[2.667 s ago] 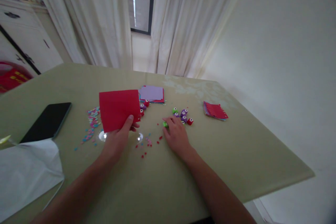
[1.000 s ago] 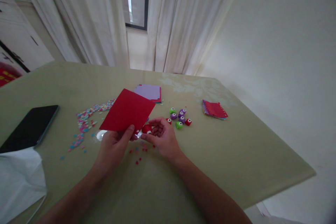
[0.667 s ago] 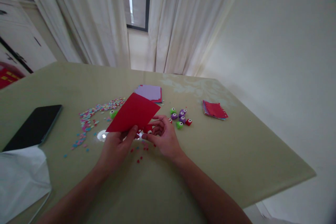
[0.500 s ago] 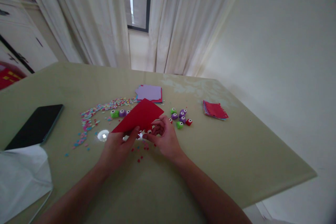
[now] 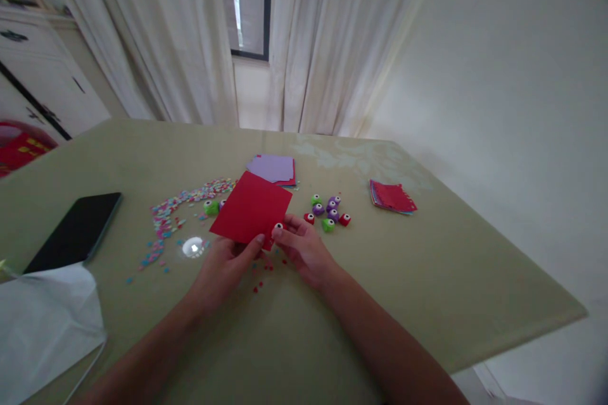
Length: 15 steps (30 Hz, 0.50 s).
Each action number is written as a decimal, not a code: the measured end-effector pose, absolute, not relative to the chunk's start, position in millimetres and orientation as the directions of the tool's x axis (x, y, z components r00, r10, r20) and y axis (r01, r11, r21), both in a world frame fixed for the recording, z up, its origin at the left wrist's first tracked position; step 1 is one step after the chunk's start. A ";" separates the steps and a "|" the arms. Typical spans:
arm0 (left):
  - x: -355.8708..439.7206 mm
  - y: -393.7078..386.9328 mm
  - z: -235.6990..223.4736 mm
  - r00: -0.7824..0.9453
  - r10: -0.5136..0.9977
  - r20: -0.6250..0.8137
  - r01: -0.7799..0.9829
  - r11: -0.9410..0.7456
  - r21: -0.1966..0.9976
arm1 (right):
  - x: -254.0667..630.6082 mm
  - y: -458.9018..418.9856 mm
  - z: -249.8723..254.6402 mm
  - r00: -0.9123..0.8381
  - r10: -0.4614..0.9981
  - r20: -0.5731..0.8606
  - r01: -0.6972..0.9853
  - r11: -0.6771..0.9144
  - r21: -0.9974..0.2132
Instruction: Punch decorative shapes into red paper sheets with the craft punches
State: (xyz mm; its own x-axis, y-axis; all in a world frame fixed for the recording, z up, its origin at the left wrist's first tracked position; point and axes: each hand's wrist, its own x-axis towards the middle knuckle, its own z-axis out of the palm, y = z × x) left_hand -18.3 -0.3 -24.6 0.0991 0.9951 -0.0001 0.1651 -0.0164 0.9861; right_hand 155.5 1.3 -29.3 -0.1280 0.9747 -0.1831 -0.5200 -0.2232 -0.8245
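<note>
My left hand [image 5: 228, 267] pinches a square red sheet of paper [image 5: 254, 209] by its near edge, thumb on top. At the sheet's near right corner, my right hand [image 5: 308, 250] holds a small craft punch [image 5: 278, 226], whose pale round top with a dark dot shows above the thumb. The rest of that punch is hidden by the fingers and paper. Tiny red paper cut-outs [image 5: 256, 289] lie on the table below the hands. Several more punches [image 5: 327, 225] in green, purple and red cluster right of the sheet; others stand partly behind it, such as a green one [image 5: 211, 207].
Pastel paper cut-outs [image 5: 164, 218] curve across the left of the table [image 5: 451, 304]. A lilac-topped paper stack [image 5: 273, 168] lies behind the sheet, a red-topped stack of edge-cut squares [image 5: 393, 197] to the right. At left are a dark tablet [image 5: 76, 228] and a white face mask [image 5: 52, 329].
The red sheet has swung round and tipped so more of its face shows. My right hand has closed in at its near corner, and the punch top has come into view there.
</note>
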 end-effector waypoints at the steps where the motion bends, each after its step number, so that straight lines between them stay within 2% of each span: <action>1: -18.8 -0.4 -25.1 0.095 0.995 0.000 0.183 -0.018 0.983 | 155.4 1.4 -28.8 -0.132 0.970 -0.204 -0.537 -0.243 -0.808; 6: -21.0 1.1 -27.8 0.099 0.994 0.053 0.226 -0.075 0.971 | 156.5 3.5 -30.6 -0.136 0.955 -0.265 -0.544 -0.295 -0.785; 15: -24.0 4.7 -39.1 0.160 0.982 0.102 0.235 -0.138 0.962 | 154.9 1.8 -31.7 -0.191 0.945 -0.264 -0.516 -0.325 -0.792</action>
